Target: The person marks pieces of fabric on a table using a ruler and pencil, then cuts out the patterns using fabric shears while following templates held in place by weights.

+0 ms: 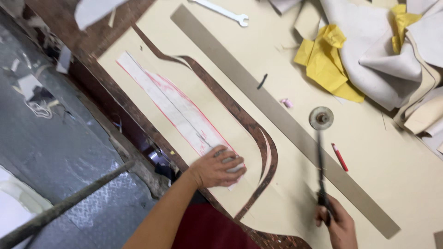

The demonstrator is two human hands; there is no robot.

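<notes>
My left hand (pixel 220 167) lies flat, fingers spread, on the near end of a long white paper pattern (pixel 170 103) edged in red. The pattern rests on a cream sheet of material (pixel 207 92) with a curved cut edge. My right hand (pixel 339 223) grips the dark handle of a long-shafted hammer (pixel 321 152). Its round metal head (pixel 321 117) is raised over a long grey metal ruler (pixel 277 115).
A red pencil (pixel 340 157) lies beside the ruler. A white wrench-shaped cutout (pixel 221 10) sits at the top. Yellow cloth (pixel 327 60) and grey leather pieces (pixel 378 55) pile at the top right. A rusty pole (pixel 60 207) and metal floor are at the left.
</notes>
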